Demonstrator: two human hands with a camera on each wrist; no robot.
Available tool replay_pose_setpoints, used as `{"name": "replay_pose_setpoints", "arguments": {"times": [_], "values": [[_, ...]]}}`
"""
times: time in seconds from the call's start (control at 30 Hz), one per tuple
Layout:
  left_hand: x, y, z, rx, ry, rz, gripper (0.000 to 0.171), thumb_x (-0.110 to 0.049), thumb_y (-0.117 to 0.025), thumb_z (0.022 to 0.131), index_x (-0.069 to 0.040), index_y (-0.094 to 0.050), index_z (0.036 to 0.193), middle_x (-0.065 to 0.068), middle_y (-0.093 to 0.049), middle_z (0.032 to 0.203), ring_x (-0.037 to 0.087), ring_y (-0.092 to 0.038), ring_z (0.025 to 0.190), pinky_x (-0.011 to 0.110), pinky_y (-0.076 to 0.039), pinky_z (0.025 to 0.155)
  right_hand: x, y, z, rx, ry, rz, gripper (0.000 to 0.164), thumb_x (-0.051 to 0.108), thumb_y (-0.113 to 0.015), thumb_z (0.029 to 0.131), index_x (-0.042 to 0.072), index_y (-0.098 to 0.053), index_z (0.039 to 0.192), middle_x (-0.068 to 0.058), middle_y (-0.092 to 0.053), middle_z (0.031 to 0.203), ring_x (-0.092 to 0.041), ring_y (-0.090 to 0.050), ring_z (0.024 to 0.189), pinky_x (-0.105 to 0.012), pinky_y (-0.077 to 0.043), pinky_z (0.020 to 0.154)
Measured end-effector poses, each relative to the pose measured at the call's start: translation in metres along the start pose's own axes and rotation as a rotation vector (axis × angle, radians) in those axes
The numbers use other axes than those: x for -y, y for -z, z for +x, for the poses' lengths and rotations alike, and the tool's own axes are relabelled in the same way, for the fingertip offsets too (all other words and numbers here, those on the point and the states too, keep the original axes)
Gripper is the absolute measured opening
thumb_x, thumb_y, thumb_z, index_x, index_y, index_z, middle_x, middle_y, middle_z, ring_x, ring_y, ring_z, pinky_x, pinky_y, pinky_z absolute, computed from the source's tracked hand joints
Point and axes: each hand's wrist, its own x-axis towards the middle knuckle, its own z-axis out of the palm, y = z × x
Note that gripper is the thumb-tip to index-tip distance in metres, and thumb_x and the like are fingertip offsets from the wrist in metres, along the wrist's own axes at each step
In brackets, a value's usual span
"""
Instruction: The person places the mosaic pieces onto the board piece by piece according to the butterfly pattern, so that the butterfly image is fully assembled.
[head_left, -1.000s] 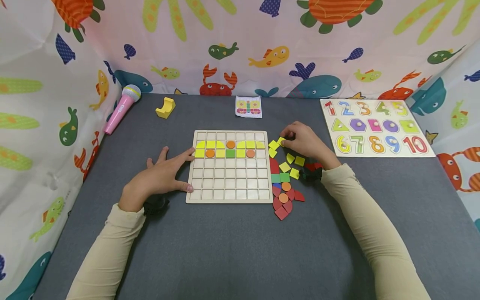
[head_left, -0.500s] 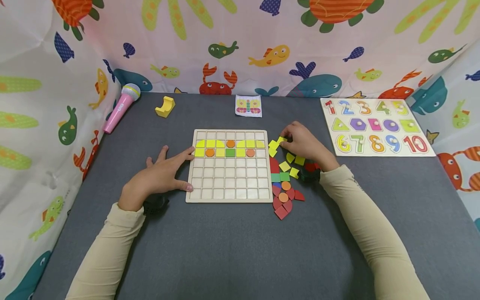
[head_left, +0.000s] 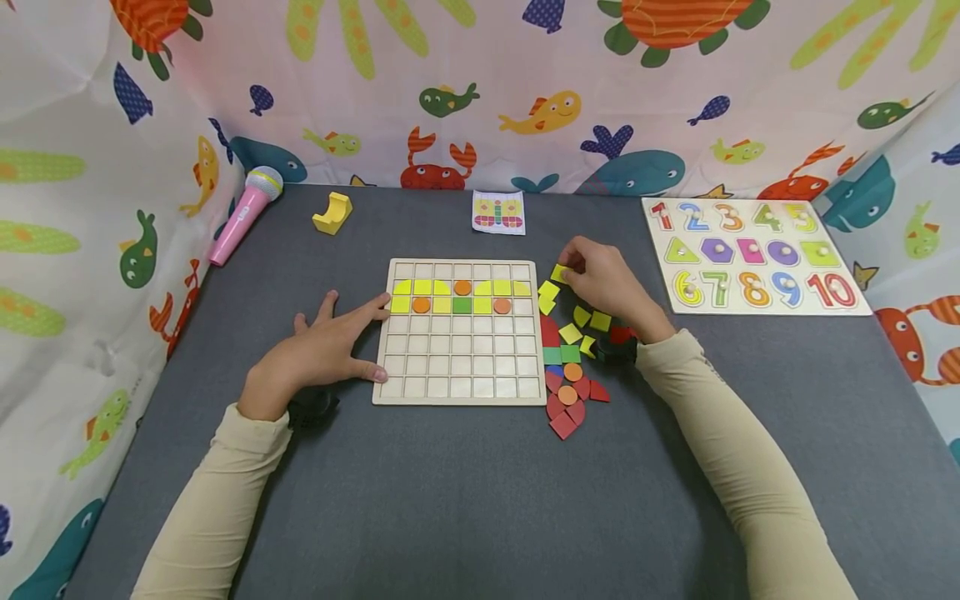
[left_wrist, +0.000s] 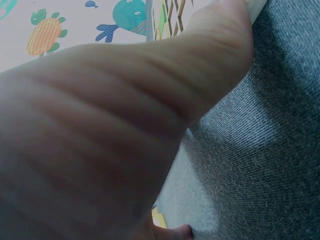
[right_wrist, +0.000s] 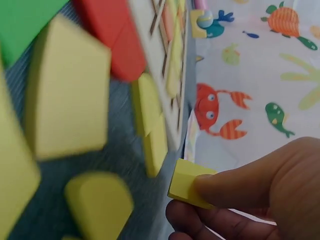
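A wooden grid board (head_left: 459,344) lies flat, with yellow, orange and green tiles filling much of its second and third rows. My left hand (head_left: 318,350) rests at the board's left edge, fingers spread, thumb and fingertips touching the rim. Beyond the board's upper right corner, my right hand (head_left: 606,277) pinches a yellow tile (right_wrist: 189,182) between thumb and fingers. Just left of that hand lie other yellow tiles (head_left: 548,290). Along the board's right side sit a red tile (head_left: 550,332), green tiles (head_left: 570,354) and orange round tiles (head_left: 573,372).
Behind the board lies a small pattern card (head_left: 498,213). A number-and-shape puzzle board (head_left: 765,257) is at the back right. At the back left are a pink toy microphone (head_left: 246,215) and a yellow curved block (head_left: 332,214). A printed curtain (head_left: 495,50) borders the table.
The yellow tile in my right hand has shifted slightly away from the neighbouring yellow tiles, toward the back. My left hand stays at the board's edge.
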Motion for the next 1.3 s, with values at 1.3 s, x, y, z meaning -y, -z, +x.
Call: {"name": "replay_pose_setpoints", "arguments": {"times": [1.3], "values": [[-0.002,0.001,-0.004,-0.014,-0.021,0.019,0.118,-0.051,-0.088,0.087,-0.02,-0.014,0.174,0.015,-0.029,0.174,0.063,0.01,0.155,0.091,0.002,0.106,0.034,-0.029,-0.007,0.167,0.211,0.05,0.005,0.001,-0.068,0.102,0.001,-0.072,0.105,-0.009,-0.07,0.094,-0.025,-0.062,0.086,-0.04,-0.052,0.078]]}}
